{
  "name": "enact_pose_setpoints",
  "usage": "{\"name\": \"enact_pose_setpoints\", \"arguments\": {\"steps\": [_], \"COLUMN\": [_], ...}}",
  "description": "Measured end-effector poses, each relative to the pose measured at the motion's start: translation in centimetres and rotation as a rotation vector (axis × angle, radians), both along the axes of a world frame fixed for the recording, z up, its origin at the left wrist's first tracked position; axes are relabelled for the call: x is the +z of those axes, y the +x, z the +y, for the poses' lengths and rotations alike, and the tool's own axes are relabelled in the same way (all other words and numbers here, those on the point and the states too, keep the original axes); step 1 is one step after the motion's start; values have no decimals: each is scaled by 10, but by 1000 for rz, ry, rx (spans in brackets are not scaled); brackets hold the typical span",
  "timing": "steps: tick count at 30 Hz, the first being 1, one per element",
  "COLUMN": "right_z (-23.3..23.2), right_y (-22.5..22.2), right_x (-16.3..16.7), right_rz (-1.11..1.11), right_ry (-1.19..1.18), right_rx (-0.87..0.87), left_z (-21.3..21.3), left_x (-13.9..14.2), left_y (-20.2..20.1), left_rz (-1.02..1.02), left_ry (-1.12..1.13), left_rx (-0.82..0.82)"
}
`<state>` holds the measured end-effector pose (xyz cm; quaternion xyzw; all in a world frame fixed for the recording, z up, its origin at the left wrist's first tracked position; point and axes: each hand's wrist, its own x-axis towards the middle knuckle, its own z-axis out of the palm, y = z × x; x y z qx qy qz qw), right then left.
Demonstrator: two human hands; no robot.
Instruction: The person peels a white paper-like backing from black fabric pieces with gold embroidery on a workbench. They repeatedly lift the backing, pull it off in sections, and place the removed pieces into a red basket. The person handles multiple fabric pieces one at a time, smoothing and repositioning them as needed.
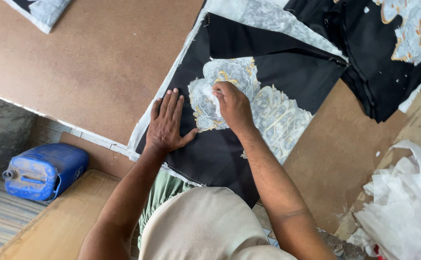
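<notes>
Black embroidered cloth [229,159], long axis diagonal

1. Left hand [167,123]: flat, palm down, fingers extended and close together pointing away from the body, thumb splayed toward the right hand.
2. Right hand [232,106]: curled, knuckles up, fingertips pinched together at its far left edge, wrist slightly bent.
3. Both forearms bare, reaching forward from the lower frame and converging; hands sit just beside each other, not touching.
</notes>
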<state>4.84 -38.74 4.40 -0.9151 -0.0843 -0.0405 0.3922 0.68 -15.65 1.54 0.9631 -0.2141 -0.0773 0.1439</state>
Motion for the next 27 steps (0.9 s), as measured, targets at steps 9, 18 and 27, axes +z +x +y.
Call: {"name": "enact_pose_setpoints", "arguments": {"steps": [9, 18, 27], "right_z": [50, 16, -212], "right_y": [63, 72, 28], "right_x": [-26, -64, 33], "right_rz": [133, 86, 175], "right_ry": [-369, 61, 291], "right_rx": [331, -392, -619], "left_z": [15, 15, -1], "left_x": [7, 2, 17], "left_y": [16, 20, 20], "left_rz": [65, 84, 34], "left_ry": [-10, 5, -65], "left_rx": [14, 2, 12]}}
